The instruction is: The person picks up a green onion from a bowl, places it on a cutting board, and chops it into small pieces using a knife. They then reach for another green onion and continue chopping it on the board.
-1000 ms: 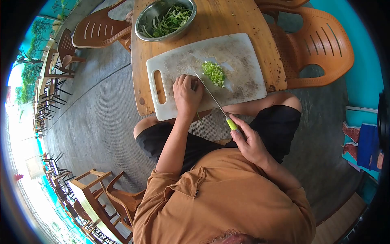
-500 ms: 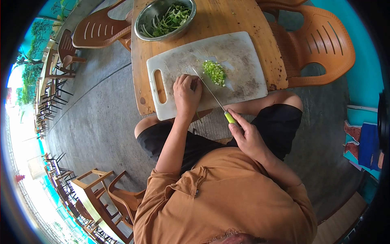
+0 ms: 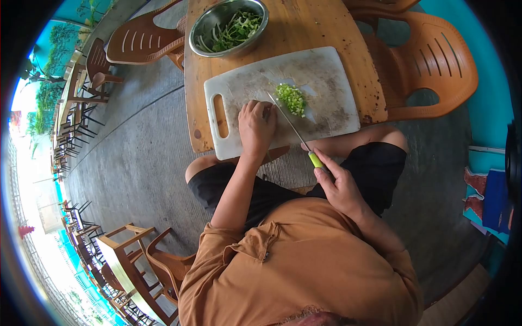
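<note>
A white cutting board [image 3: 326,76] with a slot handle lies at the near edge of the wooden table. On it is a small pile of chopped green pieces [image 3: 291,100]. My left hand [image 3: 256,126] rests on the board left of the pile, its fingers curled around something I cannot make out. My right hand [image 3: 338,182] grips the green handle of a knife [image 3: 294,128], whose blade slants across the board between my left hand and the pile, its tip near the pile's left side.
A metal bowl [image 3: 196,41] holding cut greens stands behind the board on the wooden table [image 3: 304,27]. Orange-brown plastic chairs stand at the right [image 3: 435,60] and left [image 3: 144,41] of the table. My legs are below the near edge.
The whole view has shifted slightly, so table, board and bowl appear a little further right. Both hands keep nearly the same places relative to the board.
</note>
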The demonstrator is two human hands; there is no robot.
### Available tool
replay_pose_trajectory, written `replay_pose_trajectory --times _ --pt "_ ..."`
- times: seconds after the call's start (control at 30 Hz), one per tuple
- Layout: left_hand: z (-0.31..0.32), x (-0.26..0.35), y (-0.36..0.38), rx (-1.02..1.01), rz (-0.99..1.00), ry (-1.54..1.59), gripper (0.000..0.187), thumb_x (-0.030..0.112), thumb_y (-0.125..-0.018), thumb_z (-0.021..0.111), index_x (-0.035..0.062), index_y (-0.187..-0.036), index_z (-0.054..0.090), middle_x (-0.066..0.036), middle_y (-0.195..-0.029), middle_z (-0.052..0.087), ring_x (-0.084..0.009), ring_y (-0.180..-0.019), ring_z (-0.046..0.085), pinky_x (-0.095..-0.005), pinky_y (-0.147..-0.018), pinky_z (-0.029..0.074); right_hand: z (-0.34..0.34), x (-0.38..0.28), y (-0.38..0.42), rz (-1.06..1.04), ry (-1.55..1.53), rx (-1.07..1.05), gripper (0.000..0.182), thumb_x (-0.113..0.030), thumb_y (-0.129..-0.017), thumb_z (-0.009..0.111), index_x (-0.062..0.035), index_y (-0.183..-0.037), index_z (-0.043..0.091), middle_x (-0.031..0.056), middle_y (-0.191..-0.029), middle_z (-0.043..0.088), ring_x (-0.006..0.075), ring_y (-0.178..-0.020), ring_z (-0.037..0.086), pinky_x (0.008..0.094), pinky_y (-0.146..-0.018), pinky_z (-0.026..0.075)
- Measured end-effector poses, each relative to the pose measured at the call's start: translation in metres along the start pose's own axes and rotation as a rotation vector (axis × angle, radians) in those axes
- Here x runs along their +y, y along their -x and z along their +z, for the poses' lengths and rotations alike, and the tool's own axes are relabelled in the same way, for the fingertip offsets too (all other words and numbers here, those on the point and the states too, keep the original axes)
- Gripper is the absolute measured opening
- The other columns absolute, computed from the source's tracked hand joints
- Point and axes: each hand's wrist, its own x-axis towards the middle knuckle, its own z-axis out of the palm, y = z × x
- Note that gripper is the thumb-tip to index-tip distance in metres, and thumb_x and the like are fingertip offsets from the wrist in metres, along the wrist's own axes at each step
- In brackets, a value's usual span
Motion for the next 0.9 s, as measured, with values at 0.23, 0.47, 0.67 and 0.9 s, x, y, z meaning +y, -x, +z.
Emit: replay_pose_trajectory --times 0.23,0.47,0.67,0.9 --pt "0.001 -0.001 0.0 0.001 0.009 -0.017 0.01 0.013 -0.088 0.076 0.0045 -0.093 0.074 -0.011 -0.091 0.067 -0.0338 -0.091 0.065 -0.046 -0.086 0.051 0.002 0.003 0.004 -0.134 0.033 0.026 0.052 -0.023 -0.11 0.059 0.0002 -0.155 0.05 0.0274 -0.141 0.066 0.0343 -0.123 0.071 0.036 -0.1 0.055" --pt "0.001 -0.003 0.001 0.033 0.038 -0.02 0.01 0.007 -0.085 0.076 0.0019 -0.094 0.074 -0.011 -0.088 0.068 -0.0327 -0.086 0.067 -0.0438 -0.083 0.053 0.003 0.0 0.005 -0.093 0.033 0.012 0.051 -0.023 -0.11 0.059 0.0005 -0.155 0.051 0.0276 -0.135 0.069 0.0328 -0.114 0.075 0.0361 -0.096 0.056" --pt "0.0 -0.003 0.002 -0.016 -0.034 0.039 0.011 0.009 -0.085 0.075 0.0035 -0.095 0.074 -0.012 -0.096 0.069 -0.0354 -0.095 0.066 -0.0466 -0.09 0.051 0.008 0.007 0.001 -0.2 0.084 0.058 0.051 -0.023 -0.11 0.059 0.0012 -0.154 0.051 0.0302 -0.138 0.066 0.0392 -0.127 0.068 0.0379 -0.103 0.054" --pt "0.003 -0.005 0.004 0.015 0.027 0.011 0.014 0.007 -0.084 0.076 0.0025 -0.097 0.074 -0.012 -0.097 0.069 -0.0347 -0.095 0.066 -0.046 -0.091 0.051 0.02 0.008 -0.02 -0.172 0.093 0.074 0.051 -0.021 -0.109 0.06 0.004 -0.153 0.051 0.0316 -0.138 0.065 0.0419 -0.13 0.065 0.041 -0.106 0.053"
